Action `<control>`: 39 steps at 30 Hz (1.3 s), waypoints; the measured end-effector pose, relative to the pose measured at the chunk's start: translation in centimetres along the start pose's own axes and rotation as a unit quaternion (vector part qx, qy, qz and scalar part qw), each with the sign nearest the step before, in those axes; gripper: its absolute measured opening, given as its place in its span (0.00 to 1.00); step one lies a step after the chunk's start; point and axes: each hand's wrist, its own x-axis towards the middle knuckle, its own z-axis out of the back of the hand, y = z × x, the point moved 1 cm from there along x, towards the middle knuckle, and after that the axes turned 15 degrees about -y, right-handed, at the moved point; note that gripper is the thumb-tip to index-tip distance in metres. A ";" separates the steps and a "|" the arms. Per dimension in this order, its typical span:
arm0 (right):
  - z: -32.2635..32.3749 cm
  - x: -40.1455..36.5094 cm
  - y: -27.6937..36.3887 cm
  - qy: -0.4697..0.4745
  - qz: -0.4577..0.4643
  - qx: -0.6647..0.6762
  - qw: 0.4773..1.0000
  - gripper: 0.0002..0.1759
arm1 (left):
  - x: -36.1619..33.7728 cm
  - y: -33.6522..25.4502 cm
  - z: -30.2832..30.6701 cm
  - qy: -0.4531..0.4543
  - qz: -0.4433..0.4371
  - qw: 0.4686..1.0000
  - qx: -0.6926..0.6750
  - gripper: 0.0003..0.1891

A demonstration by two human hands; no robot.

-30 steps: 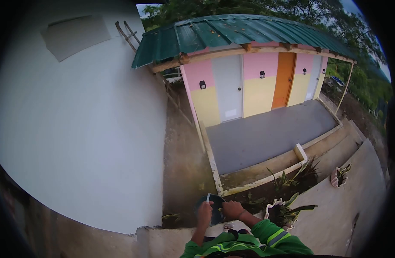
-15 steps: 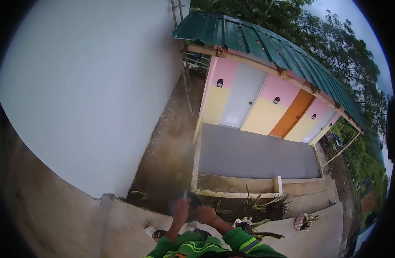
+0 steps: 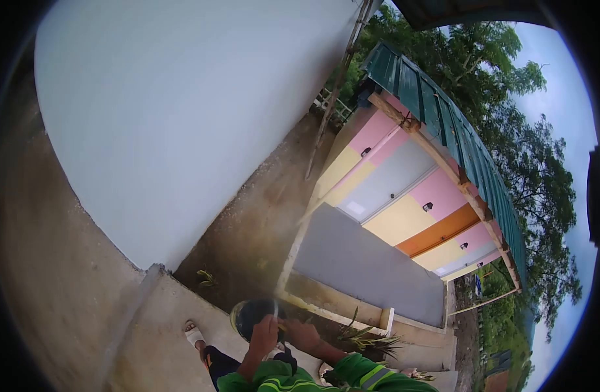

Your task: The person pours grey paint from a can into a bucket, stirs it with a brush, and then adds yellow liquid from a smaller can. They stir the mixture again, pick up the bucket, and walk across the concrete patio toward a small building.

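Observation:
My left hand (image 3: 264,336) grips the near rim of a dark round bucket (image 3: 247,313), with a thin white handle or stick rising beside the fingers. My right hand (image 3: 303,334) sits just to the right of it, closed on the bucket's right edge. Both forearms wear green sleeves with a reflective stripe. The bucket hangs low in front of me above a concrete step. What is inside the bucket is too dark to tell.
A large white wall (image 3: 182,111) fills the left. Ahead is a pink and yellow building (image 3: 404,196) with a green roof and a grey porch (image 3: 372,268). Spiky plants (image 3: 365,336) grow by the step. My sandalled foot (image 3: 194,334) rests on concrete.
The view has swung and tilted strongly to the left; the building now lies diagonally at right. Both hands stay on the bucket, which sits a little further left in view.

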 end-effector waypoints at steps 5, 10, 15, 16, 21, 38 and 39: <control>-2.4 5.0 7.4 0.134 -0.096 0.102 0.981 0.30 | 3.1 1.8 6.6 -0.022 -0.002 0.999 -0.033 0.13; -7.3 7.4 9.2 0.208 -0.219 0.352 0.886 0.24 | 4.7 3.6 11.5 -0.038 0.051 0.997 -0.042 0.13; -5.8 10.8 15.0 0.246 -0.221 0.274 0.903 0.23 | 5.4 3.0 16.5 -0.094 0.078 0.991 -0.053 0.14; -4.6 12.3 16.8 0.262 -0.318 0.266 0.871 0.23 | 5.8 2.8 17.5 -0.103 0.071 0.991 -0.047 0.14; -1.5 14.7 20.8 0.074 -0.025 -0.037 0.996 0.18 | 7.4 3.1 20.7 -0.071 -0.010 0.996 0.053 0.12; -2.6 15.3 17.1 0.056 -0.088 0.174 0.979 0.16 | 7.7 -0.4 19.4 -0.145 0.079 0.985 -0.046 0.12; -1.1 15.7 18.3 0.071 -0.092 0.116 0.986 0.16 | 8.0 0.9 19.1 -0.164 0.049 0.985 -0.035 0.12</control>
